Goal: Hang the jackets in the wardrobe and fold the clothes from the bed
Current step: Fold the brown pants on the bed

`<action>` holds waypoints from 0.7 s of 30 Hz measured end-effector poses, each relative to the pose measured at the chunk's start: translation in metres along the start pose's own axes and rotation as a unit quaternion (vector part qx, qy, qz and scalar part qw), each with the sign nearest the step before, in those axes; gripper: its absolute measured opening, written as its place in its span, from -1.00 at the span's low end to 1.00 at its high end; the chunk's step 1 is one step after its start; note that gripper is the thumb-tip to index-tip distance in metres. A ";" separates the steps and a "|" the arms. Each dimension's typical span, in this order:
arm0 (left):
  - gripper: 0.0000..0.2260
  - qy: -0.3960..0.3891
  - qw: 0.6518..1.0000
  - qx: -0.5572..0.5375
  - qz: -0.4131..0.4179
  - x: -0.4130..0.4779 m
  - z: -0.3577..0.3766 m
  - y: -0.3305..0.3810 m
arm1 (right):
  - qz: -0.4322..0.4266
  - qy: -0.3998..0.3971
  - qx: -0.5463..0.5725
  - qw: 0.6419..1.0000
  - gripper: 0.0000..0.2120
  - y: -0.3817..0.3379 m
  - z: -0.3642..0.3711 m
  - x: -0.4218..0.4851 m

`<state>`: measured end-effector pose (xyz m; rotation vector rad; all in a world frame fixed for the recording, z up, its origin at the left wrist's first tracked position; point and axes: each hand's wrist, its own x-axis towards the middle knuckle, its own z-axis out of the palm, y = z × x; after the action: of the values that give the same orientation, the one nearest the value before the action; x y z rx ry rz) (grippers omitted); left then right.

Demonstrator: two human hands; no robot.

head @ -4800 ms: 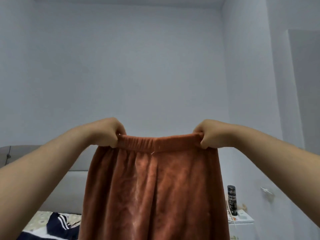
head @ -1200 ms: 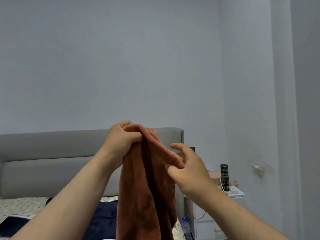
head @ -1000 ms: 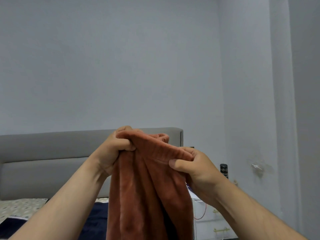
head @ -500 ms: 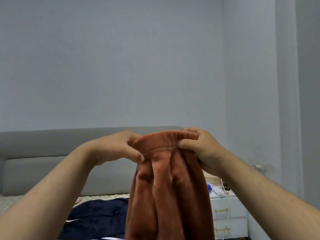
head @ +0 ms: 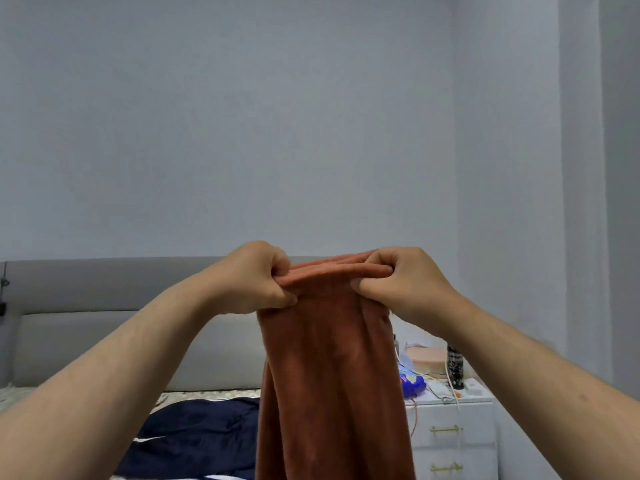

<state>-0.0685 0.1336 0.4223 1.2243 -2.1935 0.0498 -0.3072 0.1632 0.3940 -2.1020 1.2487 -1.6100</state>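
Bed [head: 86,327], grey padded headboard, across the background. Rust-brown fleece trousers [head: 332,382], doubled lengthwise, hanging in front of the bed. Held high by the waistband, probably to let the legs drop straight and line up before further folding. Navy garment [head: 201,441] with white stripe, lying on the bed, not yet folded. White nightstand [head: 453,434], right of the bed. Left hand [head: 256,277] and right hand [head: 401,282], both curled tight, pinching the waistband ends. Dark bottle [head: 455,368] on the nightstand, print unreadable.

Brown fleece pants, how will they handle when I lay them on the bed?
Probably floppy: the brown pants hang limp below the left hand and right hand. Likely soft, not slippery, given the plush nap.
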 end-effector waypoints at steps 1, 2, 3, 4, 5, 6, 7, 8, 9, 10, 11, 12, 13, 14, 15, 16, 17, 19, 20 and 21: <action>-0.77 0.035 0.999 -0.023 0.006 -0.001 0.000 0.003 | 0.006 0.022 0.007 1.000 -0.85 0.000 0.000 0.001; -0.80 0.065 0.996 -0.064 0.008 -0.002 0.000 0.004 | 0.008 0.042 0.016 0.999 -0.86 -0.002 -0.001 0.003; -0.82 0.097 0.987 -0.126 0.008 -0.003 -0.001 0.005 | 0.008 0.061 0.031 0.998 -0.87 -0.005 -0.001 0.004; -0.82 0.127 0.971 -0.201 0.001 -0.003 -0.001 0.005 | 0.014 0.074 0.058 0.995 -0.83 -0.007 -0.002 0.006; -0.78 0.157 0.947 -0.280 -0.007 -0.002 -0.001 0.004 | 0.028 0.078 0.094 0.992 -0.73 -0.012 -0.002 0.008; -0.71 0.183 0.915 -0.359 -0.016 -0.001 -0.003 0.003 | 0.044 0.073 0.124 0.989 -0.63 -0.016 -0.003 0.011; -0.62 0.197 0.878 -0.436 -0.026 0.000 -0.004 0.003 | 0.051 0.061 0.141 0.987 -0.58 -0.022 -0.004 0.014; -0.54 0.194 0.837 -0.510 -0.038 0.001 -0.005 0.004 | 0.046 0.044 0.148 0.987 -0.62 -0.028 -0.005 0.017; -0.50 0.170 0.797 -0.577 -0.056 0.002 -0.005 0.007 | 0.034 0.027 0.160 0.986 -0.70 -0.034 -0.007 0.019; -0.51 0.128 0.764 -0.626 -0.089 0.000 -0.003 0.012 | 0.024 0.017 0.183 0.983 -0.77 -0.040 -0.008 0.021; -0.53 0.077 0.743 -0.653 -0.126 -0.002 0.001 0.017 | 0.018 0.013 0.211 0.977 -0.81 -0.047 -0.009 0.022; -0.55 0.034 0.732 -0.662 -0.157 -0.007 0.006 0.021 | 0.014 0.016 0.233 0.972 -0.83 -0.053 -0.010 0.024; -0.56 0.008 0.726 -0.666 -0.173 -0.011 0.014 0.025 | 0.015 0.023 0.248 0.968 -0.81 -0.058 -0.010 0.024; -0.57 -0.003 0.720 -0.671 -0.177 -0.016 0.022 0.029 | 0.017 0.036 0.258 0.965 -0.76 -0.061 -0.010 0.025; -0.56 0.005 0.713 -0.680 -0.170 -0.020 0.028 0.032 | 0.018 0.055 0.265 0.962 -0.70 -0.063 -0.010 0.026; -0.55 0.025 0.701 -0.696 -0.152 -0.022 0.031 0.034 | 0.020 0.078 0.270 0.960 -0.65 -0.064 -0.009 0.026; -0.55 0.054 0.690 -0.710 -0.127 -0.021 0.030 0.034 | 0.025 0.093 0.276 0.956 -0.63 -0.065 -0.009 0.024; -0.66 0.111 0.696 -0.706 -0.077 -0.019 0.020 0.038 | 0.052 0.076 0.308 0.947 -0.67 -0.065 -0.008 0.018; -0.73 0.133 0.706 -0.693 -0.062 -0.018 0.013 0.042 | 0.077 0.046 0.327 0.941 -0.65 -0.064 -0.007 0.013; -0.78 0.151 0.717 -0.678 -0.054 -0.018 0.007 0.045 | 0.104 0.008 0.336 0.936 -0.58 -0.062 -0.006 0.007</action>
<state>-0.1009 0.1705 0.4186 0.3720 -1.2134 -1.1222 -0.2815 0.1985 0.4388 -1.4813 0.7327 -1.6461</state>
